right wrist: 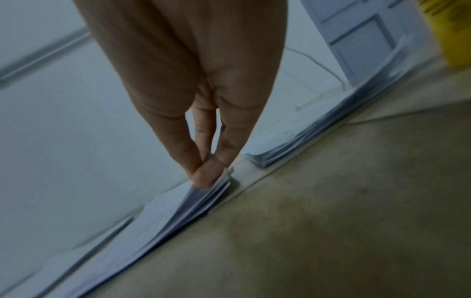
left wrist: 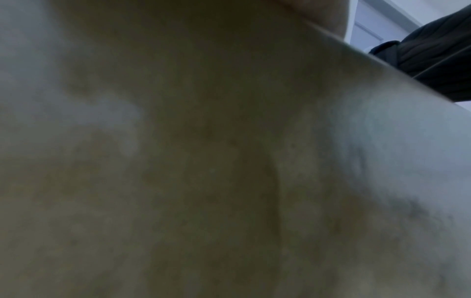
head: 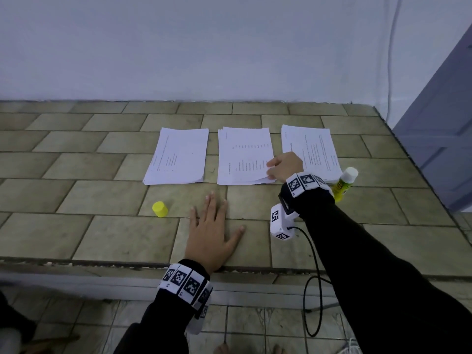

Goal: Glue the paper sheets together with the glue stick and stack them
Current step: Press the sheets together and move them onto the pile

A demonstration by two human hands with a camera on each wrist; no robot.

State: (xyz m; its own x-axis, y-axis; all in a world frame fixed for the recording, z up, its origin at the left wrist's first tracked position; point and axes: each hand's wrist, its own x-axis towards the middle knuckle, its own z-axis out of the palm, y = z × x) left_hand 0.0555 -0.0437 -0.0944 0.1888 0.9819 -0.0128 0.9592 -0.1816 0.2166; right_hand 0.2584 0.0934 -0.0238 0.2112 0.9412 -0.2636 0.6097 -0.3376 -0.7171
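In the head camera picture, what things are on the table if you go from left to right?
Yellow cap → left paper pile → left hand, flat on the table → middle paper pile → right hand, pinching that pile's corner → right paper pile → glue stick.
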